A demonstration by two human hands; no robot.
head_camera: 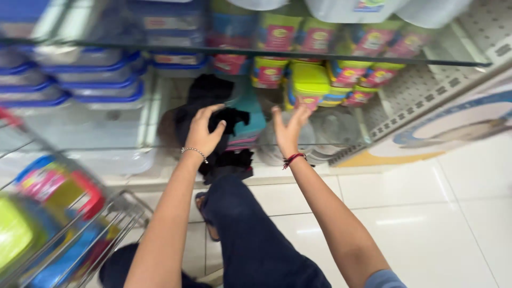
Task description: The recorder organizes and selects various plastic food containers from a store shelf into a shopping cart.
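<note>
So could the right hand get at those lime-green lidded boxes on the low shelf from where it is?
Probably yes. The right hand is open, raised just in front of the lime-green lidded boxes, and nothing visible lies between them. The glass shelf sits above, not across the way.

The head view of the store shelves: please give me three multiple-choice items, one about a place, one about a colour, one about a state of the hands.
1. Where is the wire cart?
A. lower left
B. upper right
C. centre of the floor

2. What colour are the lids of the clear boxes stacked at the left of the shelf?
A. red
B. blue
C. black

3. In what state are the two hands?
A. both shut on a box
B. one in a pocket
C. both open, reaching to the lower shelf

Key: 1 A, the wire cart fills that corner. 2 B, the clear boxes have blue lids. 3 C, the left hand and right hand have spread fingers and hold nothing.
</note>
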